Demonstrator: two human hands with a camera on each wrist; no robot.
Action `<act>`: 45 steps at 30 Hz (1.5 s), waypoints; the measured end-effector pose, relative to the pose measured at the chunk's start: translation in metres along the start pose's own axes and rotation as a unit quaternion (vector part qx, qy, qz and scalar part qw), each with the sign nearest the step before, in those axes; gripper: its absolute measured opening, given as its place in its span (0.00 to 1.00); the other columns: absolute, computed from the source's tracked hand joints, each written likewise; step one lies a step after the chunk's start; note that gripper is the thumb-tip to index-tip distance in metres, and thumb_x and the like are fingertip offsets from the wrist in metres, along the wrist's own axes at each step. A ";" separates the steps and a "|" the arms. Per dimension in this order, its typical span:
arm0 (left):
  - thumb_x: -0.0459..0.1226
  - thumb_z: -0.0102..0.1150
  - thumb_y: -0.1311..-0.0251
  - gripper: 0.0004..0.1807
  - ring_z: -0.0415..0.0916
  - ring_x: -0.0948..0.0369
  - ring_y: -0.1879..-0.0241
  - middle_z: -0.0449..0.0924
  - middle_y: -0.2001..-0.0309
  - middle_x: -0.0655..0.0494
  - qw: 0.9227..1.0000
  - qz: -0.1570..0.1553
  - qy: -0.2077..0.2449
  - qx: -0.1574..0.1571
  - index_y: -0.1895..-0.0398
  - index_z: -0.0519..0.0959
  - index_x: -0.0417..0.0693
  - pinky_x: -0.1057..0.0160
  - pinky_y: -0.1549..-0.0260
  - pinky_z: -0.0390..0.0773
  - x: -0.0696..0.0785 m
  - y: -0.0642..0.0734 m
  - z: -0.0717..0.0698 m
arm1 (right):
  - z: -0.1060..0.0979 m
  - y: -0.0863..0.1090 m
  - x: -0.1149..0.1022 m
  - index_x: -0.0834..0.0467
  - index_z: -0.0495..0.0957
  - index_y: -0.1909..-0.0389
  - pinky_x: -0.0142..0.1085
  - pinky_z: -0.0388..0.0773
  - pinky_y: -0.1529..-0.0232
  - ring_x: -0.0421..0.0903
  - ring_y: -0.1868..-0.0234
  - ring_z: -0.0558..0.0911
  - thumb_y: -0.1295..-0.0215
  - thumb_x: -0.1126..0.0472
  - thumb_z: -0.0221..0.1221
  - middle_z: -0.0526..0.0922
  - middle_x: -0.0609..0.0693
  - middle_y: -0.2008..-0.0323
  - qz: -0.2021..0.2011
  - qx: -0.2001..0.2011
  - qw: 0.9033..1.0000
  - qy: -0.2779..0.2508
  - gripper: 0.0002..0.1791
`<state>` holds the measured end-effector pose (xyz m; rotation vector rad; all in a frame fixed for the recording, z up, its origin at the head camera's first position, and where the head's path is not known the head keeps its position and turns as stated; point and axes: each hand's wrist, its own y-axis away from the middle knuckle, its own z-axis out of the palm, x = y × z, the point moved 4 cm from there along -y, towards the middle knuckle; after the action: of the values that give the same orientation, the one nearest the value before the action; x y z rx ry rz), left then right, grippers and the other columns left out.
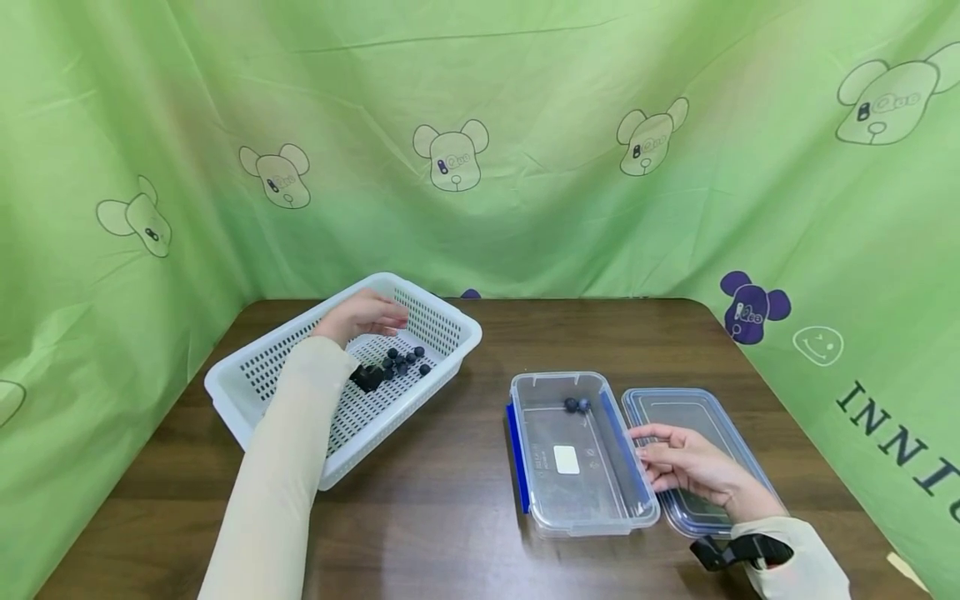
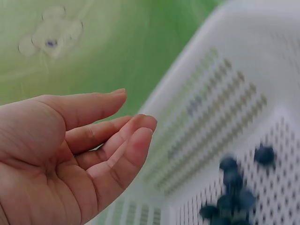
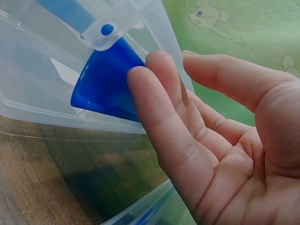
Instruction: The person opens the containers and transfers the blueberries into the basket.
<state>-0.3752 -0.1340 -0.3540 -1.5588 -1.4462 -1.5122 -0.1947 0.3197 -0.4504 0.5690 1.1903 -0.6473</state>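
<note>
My left hand [image 1: 363, 317] hovers over the white perforated basket [image 1: 397, 414], its fingers loosely bent. In the left wrist view the thumb stands apart from the other fingers and nothing lies between them. Several blueberries [image 2: 233, 180] lie on the basket floor, to the right of that hand. At the right side of the clear plastic box [image 1: 592, 496] is my right hand [image 1: 693, 465], fingers relaxed. In the right wrist view its fingertips are right at the box's blue side latch [image 3: 110, 84], which hangs unfastened. Two blueberries [image 1: 572, 405] sit inside the box near its far end.
A clear lid with a blue edge [image 1: 693, 408] lies on the brown table [image 1: 435, 517], right of the box and partly under the right hand in the head view. Behind the table hangs a green printed curtain [image 1: 540, 233].
</note>
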 end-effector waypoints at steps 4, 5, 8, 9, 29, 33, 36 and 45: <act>0.28 0.50 0.27 0.22 0.74 0.45 0.40 0.68 0.36 0.28 0.999 0.025 0.014 -0.031 0.35 0.66 0.23 0.54 0.40 0.76 0.022 0.003 0.022 | -0.001 0.000 0.001 0.52 0.79 0.43 0.34 0.86 0.60 0.42 0.63 0.86 0.24 0.74 0.42 0.87 0.51 0.63 0.000 0.001 1.000 0.001 0.23; 0.28 0.50 0.27 0.22 0.73 0.44 0.38 0.68 0.36 0.28 0.999 0.030 0.018 -0.041 0.34 0.66 0.23 0.52 0.38 0.75 0.027 0.004 0.029 | -0.001 0.000 0.001 0.52 0.79 0.43 0.34 0.86 0.60 0.42 0.63 0.86 0.24 0.74 0.42 0.87 0.51 0.63 0.000 0.001 1.000 0.001 0.23; 0.27 0.50 0.28 0.21 0.72 0.42 0.38 0.69 0.37 0.28 0.996 0.043 0.038 -0.072 0.35 0.67 0.24 0.48 0.36 0.72 0.039 0.004 0.051 | -0.001 0.000 0.002 0.52 0.79 0.43 0.34 0.86 0.60 0.42 0.63 0.86 0.24 0.75 0.42 0.87 0.51 0.63 0.000 0.000 1.000 -0.001 0.23; 0.26 0.50 0.28 0.21 0.72 0.42 0.38 0.70 0.38 0.28 0.995 0.047 0.040 -0.080 0.36 0.67 0.24 0.48 0.37 0.73 0.042 0.003 0.059 | -0.002 0.000 0.002 0.52 0.79 0.43 0.34 0.86 0.60 0.42 0.63 0.86 0.24 0.75 0.41 0.87 0.51 0.62 0.001 0.000 1.000 -0.002 0.23; 0.23 0.53 0.32 0.18 0.77 0.40 0.44 0.78 0.47 0.28 0.969 0.073 0.026 -0.237 0.41 0.72 0.21 0.56 0.48 0.83 0.043 -0.009 0.217 | -0.001 0.000 0.001 0.51 0.79 0.43 0.33 0.86 0.60 0.42 0.63 0.86 0.24 0.74 0.42 0.87 0.51 0.62 0.002 0.000 1.000 -0.001 0.23; 0.23 0.53 0.32 0.16 0.77 0.39 0.45 0.79 0.50 0.28 0.967 0.055 -0.009 -0.249 0.44 0.73 0.21 0.53 0.49 0.83 0.031 -0.014 0.243 | -0.001 0.000 0.001 0.51 0.79 0.43 0.33 0.86 0.61 0.41 0.63 0.86 0.24 0.74 0.42 0.87 0.50 0.63 0.004 0.001 1.000 -0.001 0.23; 0.23 0.52 0.32 0.15 0.77 0.38 0.46 0.78 0.50 0.26 0.970 0.034 -0.021 -0.242 0.45 0.73 0.19 0.53 0.52 0.85 0.022 -0.019 0.260 | -0.001 0.001 0.002 0.50 0.79 0.43 0.32 0.86 0.60 0.41 0.63 0.86 0.23 0.74 0.42 0.87 0.50 0.63 0.005 0.000 1.000 -0.002 0.23; 0.23 0.52 0.34 0.07 0.84 0.44 0.56 0.83 0.58 0.29 0.972 -0.002 -0.135 -0.193 0.60 0.77 0.22 0.60 0.63 0.87 0.006 -0.027 0.290 | 0.000 -0.001 0.002 0.51 0.78 0.42 0.33 0.86 0.60 0.41 0.62 0.86 0.23 0.74 0.41 0.87 0.50 0.62 0.003 -0.010 1.000 -0.003 0.23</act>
<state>-0.2957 0.1368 -0.4251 -2.0610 -1.3481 -1.7116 -0.1953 0.3188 -0.4520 0.5529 1.1874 -0.6321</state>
